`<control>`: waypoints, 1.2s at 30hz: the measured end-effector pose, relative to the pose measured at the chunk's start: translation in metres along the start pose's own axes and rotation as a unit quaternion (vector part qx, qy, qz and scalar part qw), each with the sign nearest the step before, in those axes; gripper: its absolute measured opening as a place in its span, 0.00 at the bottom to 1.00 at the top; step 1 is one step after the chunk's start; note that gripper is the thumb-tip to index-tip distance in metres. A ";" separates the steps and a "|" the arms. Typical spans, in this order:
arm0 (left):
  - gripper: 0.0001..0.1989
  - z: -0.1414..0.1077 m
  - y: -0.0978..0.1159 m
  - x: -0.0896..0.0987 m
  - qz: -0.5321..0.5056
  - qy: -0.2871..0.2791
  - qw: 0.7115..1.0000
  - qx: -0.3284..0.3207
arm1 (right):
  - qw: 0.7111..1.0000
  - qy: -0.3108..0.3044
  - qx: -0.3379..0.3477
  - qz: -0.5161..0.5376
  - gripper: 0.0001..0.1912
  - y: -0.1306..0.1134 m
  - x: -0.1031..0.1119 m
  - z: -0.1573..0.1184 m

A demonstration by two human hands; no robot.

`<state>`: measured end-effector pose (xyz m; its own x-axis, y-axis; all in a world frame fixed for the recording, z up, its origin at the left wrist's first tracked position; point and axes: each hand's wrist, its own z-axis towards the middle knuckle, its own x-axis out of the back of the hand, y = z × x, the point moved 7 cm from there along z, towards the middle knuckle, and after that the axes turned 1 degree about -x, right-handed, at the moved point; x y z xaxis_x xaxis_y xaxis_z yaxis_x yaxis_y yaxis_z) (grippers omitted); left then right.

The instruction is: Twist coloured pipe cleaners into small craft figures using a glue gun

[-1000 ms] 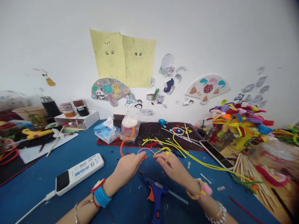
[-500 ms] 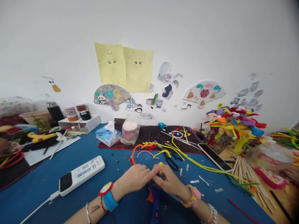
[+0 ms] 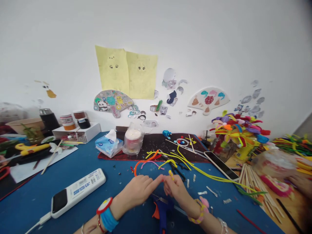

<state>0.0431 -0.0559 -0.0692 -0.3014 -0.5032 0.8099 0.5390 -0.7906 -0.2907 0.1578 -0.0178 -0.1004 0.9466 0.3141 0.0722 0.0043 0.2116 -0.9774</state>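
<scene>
Over the blue mat [image 3: 126, 221], my left hand [image 3: 140, 191] reaches in from the left with its index finger stretched to the right. Its fingertip meets the fingers of my right hand [image 3: 175, 188]. The right hand is closed in a pinch, and a small yellow twisted piece [image 3: 171, 175] sticks up from its fingers. Below both hands lies a blue glue gun [image 3: 162, 213] with an orange trigger. Just beyond them are an orange pipe cleaner [image 3: 138, 163], a yellow one [image 3: 169, 162] and black-handled pliers [image 3: 177, 171].
A white power bank [image 3: 78, 192] with a cable lies left. Behind are a tissue pack [image 3: 109, 144] and a wrapped jar [image 3: 133, 139]. To the right are a phone [image 3: 221, 165], wooden sticks [image 3: 253, 188], a colourful pipe-cleaner bunch [image 3: 240, 130] and another person's hand [image 3: 301, 185].
The right hand has shifted slightly right, with the yellow piece now tilted. My left index finger is straighter and points at its fingertips. More of the glue gun shows. The camera view has shifted a little.
</scene>
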 end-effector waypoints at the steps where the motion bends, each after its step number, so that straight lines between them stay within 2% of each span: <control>1: 0.23 -0.002 -0.006 -0.004 -0.002 -0.003 1.000 0.015 | 0.997 0.020 -0.029 0.069 0.25 0.006 0.005 0.005; 3: 0.25 -0.008 -0.020 -0.010 -0.002 -0.009 0.999 0.048 | 0.979 0.060 -0.068 0.181 0.24 0.013 0.017 0.012; 6: 0.26 -0.019 -0.043 -0.014 0.013 -0.011 0.996 0.093 | 0.947 0.107 -0.100 0.285 0.21 0.017 0.037 0.017; 10: 0.24 -0.031 -0.067 -0.011 0.006 0.009 0.994 0.112 | 0.924 0.132 -0.082 0.349 0.21 0.016 0.065 0.021; 12: 0.19 -0.035 -0.076 -0.009 0.007 0.028 0.993 0.117 | 0.920 0.148 -0.068 0.355 0.21 0.018 0.077 0.023; 15: 0.13 -0.038 -0.087 -0.011 0.010 0.016 0.990 0.143 | 0.919 0.177 -0.067 0.346 0.20 0.027 0.088 0.025; 20: 0.15 -0.045 -0.105 -0.020 -0.032 -0.027 0.975 0.217 | 0.922 0.202 -0.071 0.322 0.19 0.039 0.096 0.029; 25: 0.15 -0.066 -0.138 -0.015 -0.031 -0.001 0.930 0.366 | 0.928 0.239 -0.048 0.280 0.18 0.038 0.123 0.031; 27: 0.16 -0.072 -0.145 -0.010 -0.017 0.014 0.916 0.401 | 0.930 0.251 -0.037 0.266 0.18 0.037 0.137 0.033; 31: 0.16 -0.070 -0.144 -0.008 -0.058 0.030 0.913 0.404 | 0.941 0.260 -0.028 0.217 0.19 0.042 0.154 0.036; 36: 0.15 -0.071 -0.141 -0.008 -0.076 0.058 0.905 0.414 | 0.963 0.249 -0.048 0.095 0.16 0.049 0.159 0.040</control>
<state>-0.0865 0.0350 -0.0713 -0.4765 -0.4809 0.7360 0.8744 -0.3462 0.3399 0.2958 0.0793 -0.1290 0.9704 -0.1489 -0.1902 -0.1765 0.1002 -0.9792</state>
